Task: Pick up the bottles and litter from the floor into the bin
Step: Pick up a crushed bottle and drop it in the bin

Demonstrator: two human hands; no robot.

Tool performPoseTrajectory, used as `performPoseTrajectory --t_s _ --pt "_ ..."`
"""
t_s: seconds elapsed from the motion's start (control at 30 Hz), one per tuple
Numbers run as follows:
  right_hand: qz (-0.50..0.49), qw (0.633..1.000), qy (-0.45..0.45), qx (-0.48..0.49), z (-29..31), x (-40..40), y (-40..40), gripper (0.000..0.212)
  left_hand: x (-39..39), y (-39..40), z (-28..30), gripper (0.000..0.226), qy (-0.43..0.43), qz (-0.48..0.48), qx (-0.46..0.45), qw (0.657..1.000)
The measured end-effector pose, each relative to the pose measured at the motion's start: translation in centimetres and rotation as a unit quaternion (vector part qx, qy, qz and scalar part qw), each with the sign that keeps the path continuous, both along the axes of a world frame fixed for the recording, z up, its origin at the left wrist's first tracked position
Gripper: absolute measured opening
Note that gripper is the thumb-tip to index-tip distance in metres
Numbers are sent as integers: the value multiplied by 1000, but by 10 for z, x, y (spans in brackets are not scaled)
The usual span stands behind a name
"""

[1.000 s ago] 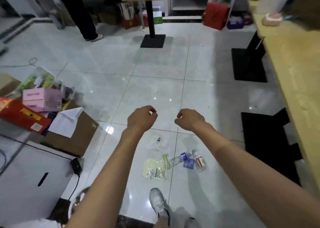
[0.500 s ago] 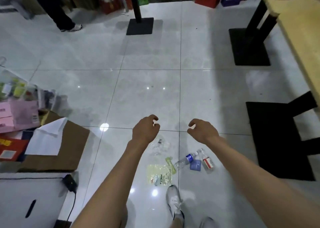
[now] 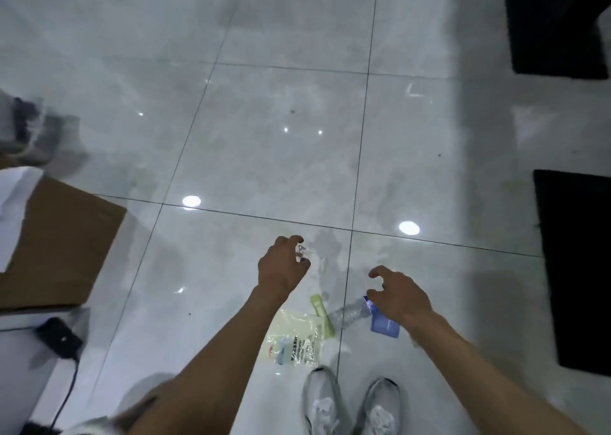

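Litter lies on the grey tiled floor in front of my shoes. My left hand (image 3: pixel 282 266) hangs over a crumpled clear wrapper (image 3: pixel 314 258) with its fingers loosely curled; I cannot tell whether it touches the wrapper. My right hand (image 3: pixel 396 294) hovers with spread, bent fingers over a clear bottle with a blue cap (image 3: pixel 347 314) and a blue packet (image 3: pixel 385 327), holding nothing. A yellowish clear bag (image 3: pixel 294 338) and a green sachet (image 3: pixel 321 312) lie between my arms. No bin is in view.
A brown cardboard box (image 3: pixel 59 243) with white paper (image 3: pixel 13 210) on it sits at the left. A black adapter and cable (image 3: pixel 59 337) lie below it. Black table bases (image 3: pixel 558 28) (image 3: pixel 575 269) stand at the right. My white shoes (image 3: pixel 322 398) are close to the litter.
The view has tilted down towards the floor. Both hands have dropped towards the litter: the left is now over the clear wrapper, and the right has spread its fingers over the bottle.
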State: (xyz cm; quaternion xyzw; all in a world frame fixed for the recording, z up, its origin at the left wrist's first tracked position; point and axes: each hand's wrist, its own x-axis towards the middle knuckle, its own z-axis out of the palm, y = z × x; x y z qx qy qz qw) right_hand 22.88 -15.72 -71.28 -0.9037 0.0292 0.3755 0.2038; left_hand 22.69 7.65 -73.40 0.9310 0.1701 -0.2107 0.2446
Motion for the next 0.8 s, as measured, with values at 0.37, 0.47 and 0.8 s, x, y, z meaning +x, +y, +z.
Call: performPoseTrajectory --t_s 0.37,0.47,0.8 --pt "164 983 11 81 -298 21 -56 53 14 -11 -332 63 -3 -104 113 988" --pt "202 975 -31 85 -350 37 -53 53 22 -6 -395 78 2 -92 137 986" --pt "216 966 -94 111 -418 63 -51 49 24 -5 -478 41 -177 -61 298 936"
